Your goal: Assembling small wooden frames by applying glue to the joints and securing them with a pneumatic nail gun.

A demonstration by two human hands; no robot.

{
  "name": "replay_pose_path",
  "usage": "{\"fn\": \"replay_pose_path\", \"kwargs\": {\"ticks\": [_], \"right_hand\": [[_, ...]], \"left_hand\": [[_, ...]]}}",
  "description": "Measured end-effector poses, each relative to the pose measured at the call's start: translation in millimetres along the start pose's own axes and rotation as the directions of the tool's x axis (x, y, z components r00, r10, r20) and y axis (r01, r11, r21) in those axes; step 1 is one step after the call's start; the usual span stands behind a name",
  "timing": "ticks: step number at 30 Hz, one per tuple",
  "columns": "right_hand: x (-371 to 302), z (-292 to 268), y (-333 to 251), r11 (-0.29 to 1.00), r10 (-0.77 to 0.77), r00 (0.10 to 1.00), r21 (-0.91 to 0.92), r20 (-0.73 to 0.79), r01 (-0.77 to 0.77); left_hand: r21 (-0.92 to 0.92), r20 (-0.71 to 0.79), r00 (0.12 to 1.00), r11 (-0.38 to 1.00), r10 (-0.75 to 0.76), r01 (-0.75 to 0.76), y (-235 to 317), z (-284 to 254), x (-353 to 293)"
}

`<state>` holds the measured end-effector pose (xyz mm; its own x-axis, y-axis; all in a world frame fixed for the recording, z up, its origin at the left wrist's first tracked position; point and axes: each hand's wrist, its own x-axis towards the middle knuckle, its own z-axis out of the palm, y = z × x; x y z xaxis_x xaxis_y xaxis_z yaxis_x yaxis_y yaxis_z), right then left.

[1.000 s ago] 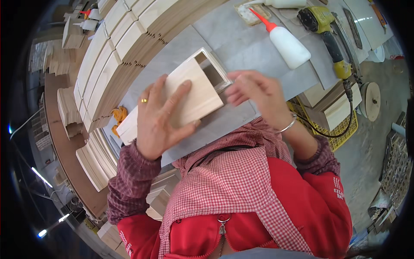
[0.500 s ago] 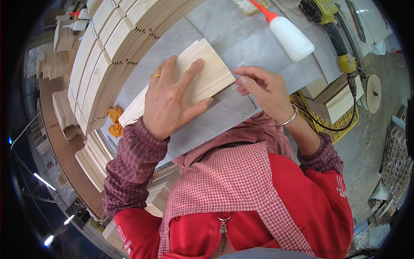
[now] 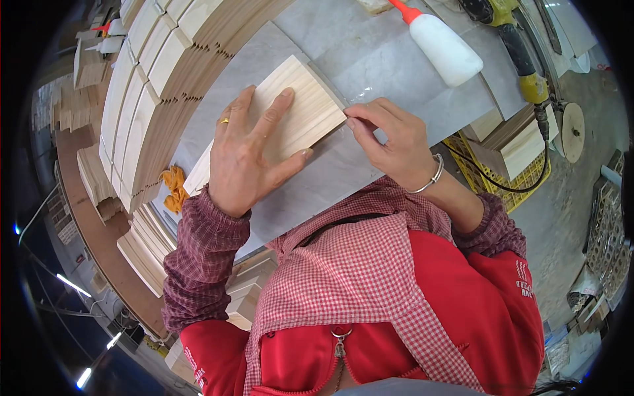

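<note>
A pale wooden board (image 3: 307, 109) lies aslant on the grey worktop (image 3: 290, 204). My left hand (image 3: 247, 155) rests flat on it with fingers spread, a ring on one finger. At the board's right corner, my right hand (image 3: 395, 142) is closed in a pinch, thumb and forefinger pressed together. Whatever is between those fingertips, if anything, is too small to make out. Beyond the right hand, a white squeeze bottle (image 3: 446, 49) with a red nozzle lies on its side.
Tall stacks of wooden pieces (image 3: 148, 99) stand at the left. An orange cloth (image 3: 174, 188) lies beside them. At the right are a yellow-and-black power tool (image 3: 515, 49) with its cable and a yellow crate (image 3: 472, 168) holding wood pieces.
My right hand has moved left and its fingertips have come together at the board's corner. My left hand sits slightly farther left in the picture, still flat on the board.
</note>
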<state>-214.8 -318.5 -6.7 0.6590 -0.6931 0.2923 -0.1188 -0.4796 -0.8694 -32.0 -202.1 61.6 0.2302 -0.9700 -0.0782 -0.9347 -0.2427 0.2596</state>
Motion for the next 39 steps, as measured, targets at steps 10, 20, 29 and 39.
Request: {"fn": "replay_pose_path", "kwargs": {"ticks": [10, 20, 29, 39], "right_hand": [[0.7, 0.7, 6.0, 0.991, -0.111, 0.993, -0.079, -0.023, 0.109], [2.5, 3.0, 3.9, 0.982, -0.173, 0.982, -0.087, -0.077, 0.166], [15.0, 9.5, 6.3, 0.995, -0.071, 0.997, 0.072, -0.007, 0.071], [16.2, 10.1, 12.7, 0.99, -0.105, 0.994, 0.099, 0.032, 0.102]], "left_hand": [[-0.004, -0.021, 0.999, 0.999, 0.042, -0.042, -3.7, 0.8, 1.2], [0.002, -0.01, 0.999, 0.999, 0.05, -0.05, -2.6, 1.4, 3.1], [-0.019, -0.07, 0.993, 0.995, 0.098, -0.099, -4.1, 10.2, 4.7], [-0.03, -0.077, 0.993, 0.995, 0.088, -0.09, -5.7, 13.6, 5.1]]}}
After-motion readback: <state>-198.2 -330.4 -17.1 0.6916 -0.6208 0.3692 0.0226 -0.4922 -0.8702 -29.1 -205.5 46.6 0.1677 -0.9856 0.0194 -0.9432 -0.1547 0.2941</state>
